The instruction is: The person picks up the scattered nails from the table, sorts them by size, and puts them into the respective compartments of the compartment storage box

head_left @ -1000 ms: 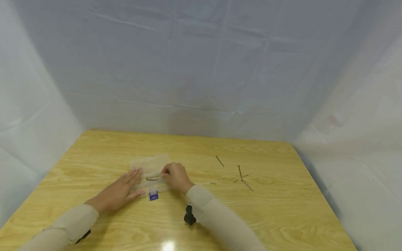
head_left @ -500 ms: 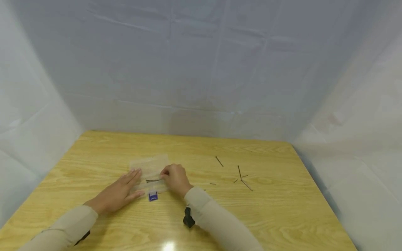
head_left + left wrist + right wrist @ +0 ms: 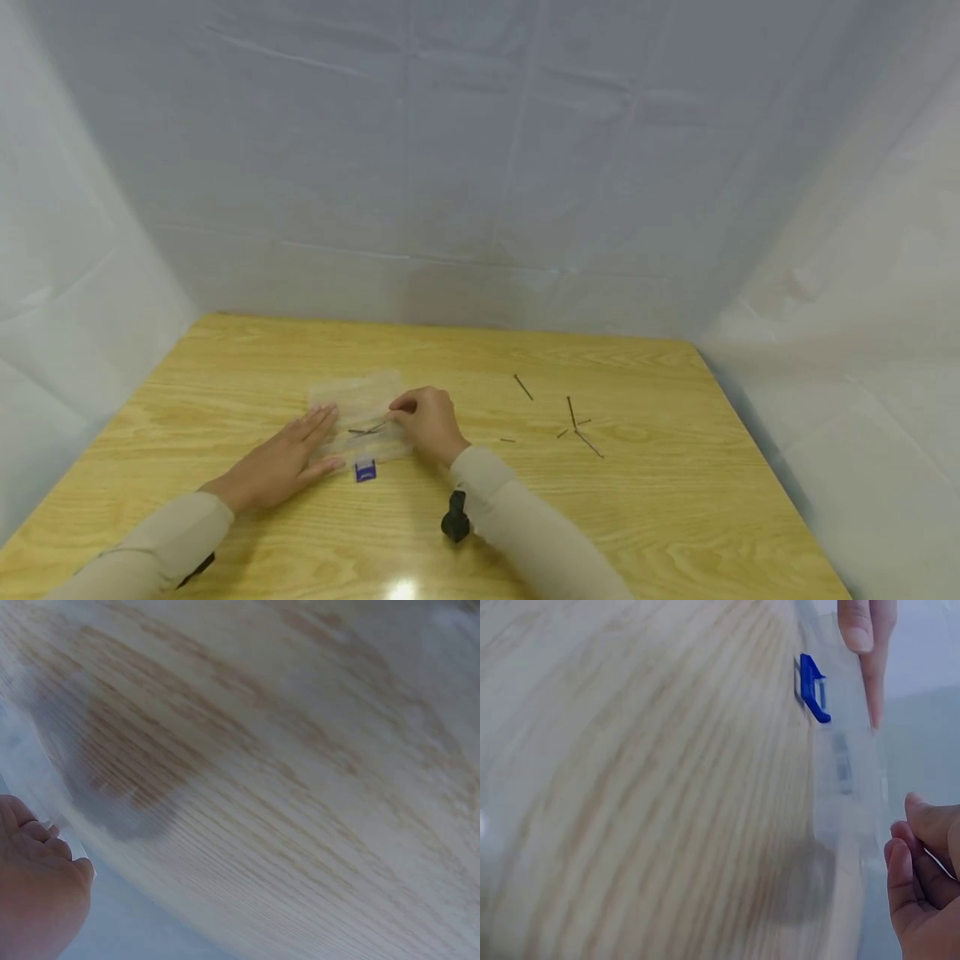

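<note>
A clear plastic case [image 3: 371, 387] with a blue latch [image 3: 365, 472] lies unfolded on the wooden table. Along its left side rests my left hand [image 3: 281, 458], fingers extended and touching the edge. Over the case, my right hand [image 3: 427, 425] pinches a thin nail [image 3: 380, 427] between thumb and fingertips, its free end slanting down to the left. Another dark nail [image 3: 358, 432] lies inside the case and crosses it in the head view. The right wrist view shows the blue latch [image 3: 810, 688] and the curled fingers of my right hand [image 3: 926, 877].
To the right on the table [image 3: 675, 517] lie several loose nails: a long one [image 3: 523, 387] at the back, a small one [image 3: 507, 440] nearer, and a cluster [image 3: 576, 429] of long and short ones. White sheets [image 3: 480, 167] surround the back and sides.
The right hand has shifted slightly right and raised its end of the nail, which now crosses the other nail at an angle. The left hand stays in place.
</note>
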The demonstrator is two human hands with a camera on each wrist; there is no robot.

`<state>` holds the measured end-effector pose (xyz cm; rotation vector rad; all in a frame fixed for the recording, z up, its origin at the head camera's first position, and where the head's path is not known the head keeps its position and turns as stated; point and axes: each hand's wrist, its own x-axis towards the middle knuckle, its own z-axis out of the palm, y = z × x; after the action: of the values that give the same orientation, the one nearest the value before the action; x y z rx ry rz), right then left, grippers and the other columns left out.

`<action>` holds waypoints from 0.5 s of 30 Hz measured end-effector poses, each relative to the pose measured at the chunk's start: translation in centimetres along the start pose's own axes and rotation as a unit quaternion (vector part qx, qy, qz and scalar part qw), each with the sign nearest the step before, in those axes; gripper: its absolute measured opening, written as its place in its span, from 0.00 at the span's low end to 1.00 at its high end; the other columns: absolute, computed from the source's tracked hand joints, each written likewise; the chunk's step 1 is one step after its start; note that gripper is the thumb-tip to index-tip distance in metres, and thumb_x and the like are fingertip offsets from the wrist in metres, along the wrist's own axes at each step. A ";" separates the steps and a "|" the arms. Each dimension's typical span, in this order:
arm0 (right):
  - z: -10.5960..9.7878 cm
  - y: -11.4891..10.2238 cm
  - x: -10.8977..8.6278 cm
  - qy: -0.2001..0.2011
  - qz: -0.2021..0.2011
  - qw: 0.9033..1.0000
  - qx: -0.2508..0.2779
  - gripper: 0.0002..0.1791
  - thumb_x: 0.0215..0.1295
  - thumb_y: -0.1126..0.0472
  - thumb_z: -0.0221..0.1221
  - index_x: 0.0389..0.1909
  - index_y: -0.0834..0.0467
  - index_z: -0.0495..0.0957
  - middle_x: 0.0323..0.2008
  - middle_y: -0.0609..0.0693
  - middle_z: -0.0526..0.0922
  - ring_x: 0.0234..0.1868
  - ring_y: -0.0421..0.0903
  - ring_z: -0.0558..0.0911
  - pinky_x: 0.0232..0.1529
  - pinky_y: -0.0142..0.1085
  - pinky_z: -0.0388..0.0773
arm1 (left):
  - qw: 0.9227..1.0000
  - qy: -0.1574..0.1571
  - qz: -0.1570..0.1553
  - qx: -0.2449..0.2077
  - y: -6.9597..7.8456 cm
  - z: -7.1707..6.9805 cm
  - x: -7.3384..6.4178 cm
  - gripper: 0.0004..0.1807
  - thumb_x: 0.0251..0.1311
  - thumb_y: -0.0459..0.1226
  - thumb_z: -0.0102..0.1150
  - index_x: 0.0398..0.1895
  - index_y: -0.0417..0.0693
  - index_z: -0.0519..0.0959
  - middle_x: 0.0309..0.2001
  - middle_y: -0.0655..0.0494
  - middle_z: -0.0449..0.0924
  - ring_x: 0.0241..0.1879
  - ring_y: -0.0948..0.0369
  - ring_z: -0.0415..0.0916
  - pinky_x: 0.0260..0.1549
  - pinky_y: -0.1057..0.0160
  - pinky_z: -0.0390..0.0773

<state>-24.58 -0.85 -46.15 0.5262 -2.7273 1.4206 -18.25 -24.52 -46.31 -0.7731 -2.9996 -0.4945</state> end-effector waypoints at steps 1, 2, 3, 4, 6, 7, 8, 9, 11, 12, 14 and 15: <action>-0.3 0.1 0.0 0.002 0.004 1.000 0.004 0.04 0.59 0.61 0.66 0.33 0.58 0.87 0.31 0.46 0.87 0.31 0.34 0.81 0.32 0.25 0.78 | 1.000 -0.001 -0.001 -0.001 0.0 0.0 0.0 0.42 0.68 0.55 0.47 0.71 0.32 0.55 0.72 0.36 0.52 0.70 0.38 0.50 0.66 0.38 0.54; -0.7 0.3 0.1 0.007 0.003 1.000 0.005 0.05 0.60 0.61 0.66 0.34 0.58 0.87 0.31 0.46 0.87 0.31 0.35 0.81 0.32 0.25 0.78 | 1.000 -0.002 -0.002 -0.002 0.0 0.0 0.0 0.42 0.68 0.55 0.47 0.71 0.32 0.55 0.72 0.36 0.52 0.70 0.38 0.50 0.66 0.38 0.54; -1.0 0.5 0.2 0.012 0.006 1.000 0.002 0.05 0.60 0.61 0.66 0.34 0.58 0.87 0.32 0.46 0.87 0.32 0.36 0.82 0.32 0.26 0.79 | 1.000 -0.003 -0.002 -0.002 0.1 -0.1 0.0 0.42 0.68 0.55 0.47 0.71 0.32 0.55 0.72 0.36 0.52 0.70 0.38 0.50 0.66 0.38 0.54; -1.5 0.7 0.2 0.016 0.006 1.000 -0.002 0.06 0.60 0.61 0.65 0.35 0.58 0.87 0.32 0.47 0.87 0.32 0.36 0.82 0.32 0.26 0.79 | 1.000 -0.004 -0.002 -0.002 0.0 -0.1 0.0 0.42 0.68 0.55 0.47 0.71 0.32 0.55 0.72 0.36 0.52 0.70 0.38 0.49 0.66 0.37 0.54; -2.4 1.3 0.2 0.026 0.000 1.000 -0.009 0.07 0.61 0.60 0.65 0.37 0.59 0.86 0.33 0.48 0.87 0.32 0.38 0.82 0.32 0.27 0.79 | 1.000 -0.004 -0.001 -0.002 0.0 0.0 0.0 0.42 0.69 0.55 0.47 0.71 0.32 0.54 0.72 0.36 0.52 0.71 0.38 0.49 0.66 0.37 0.54; -2.8 1.7 0.3 0.034 -0.003 0.999 -0.014 0.08 0.61 0.60 0.65 0.37 0.59 0.86 0.33 0.49 0.87 0.32 0.38 0.82 0.32 0.27 0.79 | 1.000 -0.004 -0.001 -0.002 0.0 0.0 0.0 0.42 0.69 0.55 0.47 0.71 0.32 0.54 0.72 0.36 0.52 0.71 0.38 0.49 0.66 0.37 0.54; -3.3 1.9 0.3 0.040 -0.005 0.999 -0.015 0.08 0.61 0.60 0.65 0.38 0.60 0.86 0.34 0.49 0.87 0.32 0.39 0.82 0.32 0.27 0.79 | 1.000 -0.004 0.000 -0.003 -0.1 0.0 0.0 0.42 0.69 0.55 0.47 0.72 0.32 0.54 0.72 0.36 0.52 0.71 0.38 0.49 0.66 0.37 0.54; -3.7 2.2 0.2 0.045 -0.002 0.999 -0.016 0.09 0.62 0.60 0.64 0.39 0.61 0.86 0.34 0.50 0.87 0.32 0.40 0.82 0.32 0.28 0.80 | 1.000 -0.004 0.000 -0.002 -0.1 0.0 0.0 0.42 0.69 0.55 0.47 0.72 0.32 0.54 0.72 0.36 0.51 0.71 0.38 0.49 0.66 0.37 0.54; -4.5 2.8 0.2 0.058 -0.009 0.998 -0.016 0.10 0.62 0.61 0.64 0.41 0.63 0.85 0.35 0.52 0.87 0.32 0.42 0.82 0.31 0.29 0.80 | 1.000 -0.005 0.000 -0.002 -0.2 -0.1 0.0 0.42 0.69 0.55 0.47 0.72 0.32 0.54 0.72 0.36 0.51 0.71 0.38 0.49 0.66 0.37 0.53; -4.9 3.1 0.1 0.065 -0.008 0.998 -0.019 0.11 0.62 0.61 0.64 0.41 0.63 0.85 0.35 0.52 0.86 0.32 0.43 0.82 0.31 0.30 0.80 | 1.000 -0.005 0.000 -0.003 -0.3 -0.1 0.0 0.42 0.69 0.55 0.46 0.72 0.32 0.53 0.73 0.36 0.51 0.71 0.38 0.49 0.66 0.37 0.53; -5.7 3.8 0.0 0.080 -0.008 0.997 -0.020 0.11 0.62 0.61 0.64 0.42 0.64 0.84 0.35 0.53 0.86 0.33 0.44 0.82 0.32 0.32 0.80 | 1.000 -0.005 0.000 -0.004 -0.3 -0.1 -0.1 0.42 0.69 0.55 0.46 0.72 0.32 0.53 0.73 0.36 0.51 0.71 0.38 0.48 0.66 0.37 0.53; -6.1 4.2 0.0 0.087 -0.008 0.996 -0.021 0.12 0.62 0.61 0.64 0.42 0.64 0.84 0.35 0.53 0.86 0.33 0.45 0.82 0.33 0.32 0.81 | 1.000 -0.005 0.000 -0.005 -0.3 -0.1 -0.1 0.42 0.69 0.55 0.47 0.72 0.32 0.53 0.73 0.36 0.51 0.71 0.38 0.48 0.66 0.37 0.53</action>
<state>-26.67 6.23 -45.95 0.4017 -2.6034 1.3348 -18.35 -24.85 -46.30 -0.7784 -3.0078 -0.5068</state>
